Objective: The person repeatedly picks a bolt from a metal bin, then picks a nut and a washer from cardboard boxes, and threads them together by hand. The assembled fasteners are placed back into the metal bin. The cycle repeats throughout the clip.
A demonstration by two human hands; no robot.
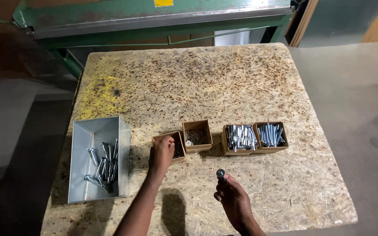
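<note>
Our left hand [162,150] dips, fingers bunched, into the small brown cardboard box of dark nuts [176,147]; whether it grips one, we cannot tell. Our right hand [232,196] pinches a silver steel bolt [220,174] upright above the chipboard table [285,183]. We judge threading comes next.

Green metal machine [154,19] beyond table [224,83]

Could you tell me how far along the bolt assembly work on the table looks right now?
Done: roughly a dozen bolts already lie in the metal tray. In hand: the right hand holds one bolt upright, while the left hand reaches into the leftmost cardboard box. Left: two cardboard boxes of bolts are still well filled, so plenty remains.
</note>
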